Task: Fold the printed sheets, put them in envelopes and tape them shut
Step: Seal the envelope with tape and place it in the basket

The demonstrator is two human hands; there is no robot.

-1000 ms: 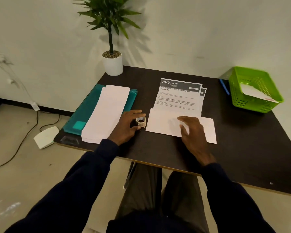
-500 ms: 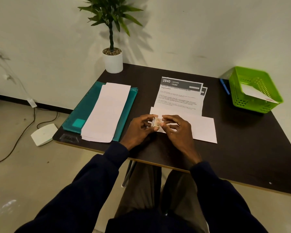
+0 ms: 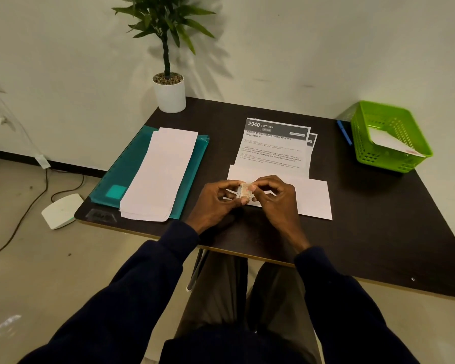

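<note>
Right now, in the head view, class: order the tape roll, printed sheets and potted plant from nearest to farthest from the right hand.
1. Tape roll, pinched by the right hand.
2. Printed sheets, just beyond it.
3. Potted plant, far left corner.

The top printed sheet (image 3: 273,145) reads "2940 KITCHEN" in its dark header.

A single head-worn camera looks forward and steeply down from close above the bench (image 3: 378,232), facing the wall (image 3: 300,35) behind it, lap at bottom.
</note>
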